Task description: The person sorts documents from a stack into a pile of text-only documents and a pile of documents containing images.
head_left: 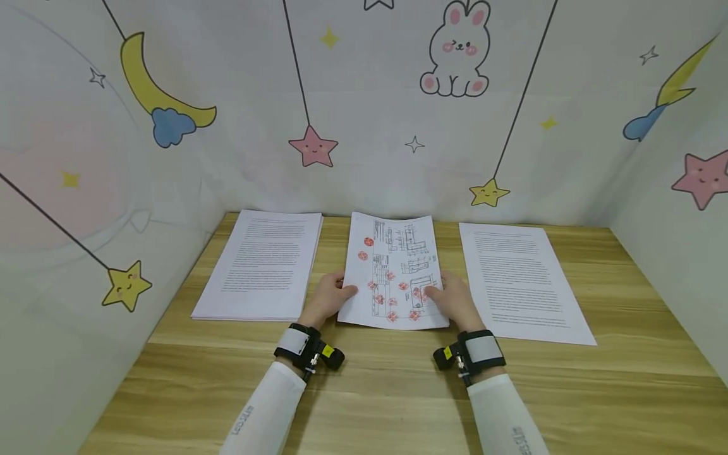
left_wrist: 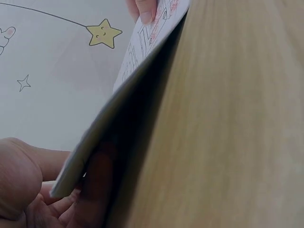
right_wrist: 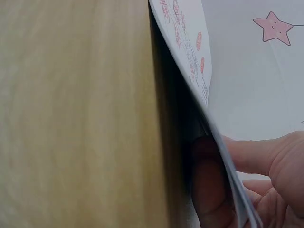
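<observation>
A stack of paper sheets (head_left: 364, 303), its top sheet printed with line drawings and several red stamps, lies in the middle of the table. My left hand (head_left: 330, 296) grips its left edge, thumb on top and fingers underneath. On the opposite edge my right hand (head_left: 457, 300) holds the stack the same way. In the left wrist view the near side of the stack (left_wrist: 102, 118) is lifted and bowed above the table. The right wrist view shows fingers (right_wrist: 209, 190) tucked beneath the sheets, whose edges fan slightly apart.
To the left lies a thick pile of text pages (head_left: 261, 265). On the right, close to my right hand, is a printed text sheet (head_left: 520, 284). The wooden table (head_left: 381, 392) meets a cartoon-patterned cloth backdrop (head_left: 375, 170) behind and at both sides.
</observation>
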Tool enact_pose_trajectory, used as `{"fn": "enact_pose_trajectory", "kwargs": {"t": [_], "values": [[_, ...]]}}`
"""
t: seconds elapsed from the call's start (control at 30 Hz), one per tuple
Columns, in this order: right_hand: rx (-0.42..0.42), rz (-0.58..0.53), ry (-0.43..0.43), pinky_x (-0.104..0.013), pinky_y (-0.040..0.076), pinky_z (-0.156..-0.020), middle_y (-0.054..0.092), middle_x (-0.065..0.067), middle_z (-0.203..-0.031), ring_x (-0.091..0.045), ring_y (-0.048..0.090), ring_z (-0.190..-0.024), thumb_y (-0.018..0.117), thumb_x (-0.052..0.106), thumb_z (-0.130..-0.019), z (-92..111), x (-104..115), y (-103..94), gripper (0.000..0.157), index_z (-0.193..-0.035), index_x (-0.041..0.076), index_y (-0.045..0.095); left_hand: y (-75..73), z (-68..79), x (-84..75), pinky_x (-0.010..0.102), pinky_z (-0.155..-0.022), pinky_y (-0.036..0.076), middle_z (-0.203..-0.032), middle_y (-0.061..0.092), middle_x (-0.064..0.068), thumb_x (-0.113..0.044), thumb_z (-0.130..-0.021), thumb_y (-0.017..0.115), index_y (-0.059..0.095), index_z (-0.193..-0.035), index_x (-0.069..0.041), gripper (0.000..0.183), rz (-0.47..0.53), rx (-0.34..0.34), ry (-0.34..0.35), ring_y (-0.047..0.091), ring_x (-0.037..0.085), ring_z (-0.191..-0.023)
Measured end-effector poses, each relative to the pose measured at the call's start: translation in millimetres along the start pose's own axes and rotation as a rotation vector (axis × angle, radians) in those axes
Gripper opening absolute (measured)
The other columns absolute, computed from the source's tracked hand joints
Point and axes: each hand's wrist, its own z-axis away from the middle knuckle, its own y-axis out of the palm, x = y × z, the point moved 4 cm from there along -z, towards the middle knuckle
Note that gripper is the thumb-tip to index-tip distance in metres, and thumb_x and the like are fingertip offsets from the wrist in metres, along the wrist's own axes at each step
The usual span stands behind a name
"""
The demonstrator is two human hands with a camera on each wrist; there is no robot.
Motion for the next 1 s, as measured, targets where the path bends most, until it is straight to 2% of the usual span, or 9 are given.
{"fn": "enact_pose_trajectory", "kwargs": {"t": [0.2,0.33,0.57,0.77,0.83,0.93,1.0], "values": [[-0.009,0.035,-0.011,-0.034,0.049,-0.068,0.067,-0.016,-0.104,-0.025,0.063,-0.084,0.060,0.021,-0.089,3.7,5.6,-0.3,0.039,-0.123,0.003,0.055,-3.5,0.4,-1.2,0.033,-0.068,0.054,-0.100,0.070,0.016,-0.015,-0.088,0.061,0.059,-0.122,-0.002,0.037,-0.059,-0.045,-0.004,0.065,0.019,-0.078],[-0.015,0.065,-0.009,-0.036,0.050,-0.068,0.067,-0.018,-0.106,-0.026,0.063,-0.084,0.063,0.019,-0.086,6.3,8.6,-0.3,0.041,-0.123,0.003,0.056,-6.1,1.2,-2.4,0.032,-0.066,0.052,-0.096,0.070,0.014,-0.018,-0.087,0.063,0.062,-0.119,-0.002,0.036,-0.135,-0.076,0.002,0.063,0.019,-0.076],[-0.058,0.102,-0.023,-0.041,0.051,-0.075,0.066,-0.017,-0.112,-0.028,0.062,-0.090,0.066,0.019,-0.083,6.9,7.1,1.5,0.046,-0.126,0.005,0.055,-8.3,4.3,-6.8,0.029,-0.063,0.049,-0.094,0.071,0.011,-0.019,-0.082,0.069,0.062,-0.122,-0.005,0.043,-0.231,-0.139,0.000,0.063,0.019,-0.076],[-0.101,0.183,0.019,-0.046,0.050,-0.077,0.060,-0.020,-0.124,-0.032,0.060,-0.097,0.069,0.025,-0.080,9.3,6.3,0.6,0.058,-0.130,0.002,0.051,-10.4,6.2,-8.0,0.031,-0.065,0.050,-0.095,0.071,0.011,-0.019,-0.080,0.069,0.062,-0.122,-0.004,0.045,-0.259,-0.167,0.017,0.063,0.020,-0.079],[-0.114,0.216,0.025,-0.046,0.050,-0.075,0.059,-0.021,-0.125,-0.033,0.060,-0.096,0.071,0.026,-0.079,10.3,7.3,-0.2,0.060,-0.130,0.001,0.052,-12.3,6.9,-8.1,0.029,-0.059,0.045,-0.086,0.068,0.010,-0.017,-0.080,0.068,0.066,-0.112,-0.003,0.035,-0.283,-0.184,0.034,0.060,0.020,-0.073],[-0.128,0.250,0.019,-0.045,0.049,-0.070,0.062,-0.021,-0.121,-0.033,0.060,-0.092,0.073,0.028,-0.076,11.3,10.3,-1.1,0.057,-0.125,0.003,0.056,-16.0,8.8,-8.7,0.026,-0.050,0.032,-0.069,0.055,0.006,-0.015,-0.078,0.068,0.065,-0.084,-0.004,0.013,-0.343,-0.217,0.051,0.050,0.019,-0.062],[-0.131,0.262,0.009,-0.044,0.048,-0.068,0.062,-0.021,-0.118,-0.033,0.059,-0.090,0.072,0.029,-0.077,11.5,12.1,-1.2,0.054,-0.122,0.004,0.058,-18.3,10.4,-9.3,0.026,-0.048,0.027,-0.065,0.048,0.004,-0.015,-0.077,0.067,0.057,-0.073,-0.004,0.016,-0.367,-0.226,0.049,0.045,0.019,-0.058]]}}
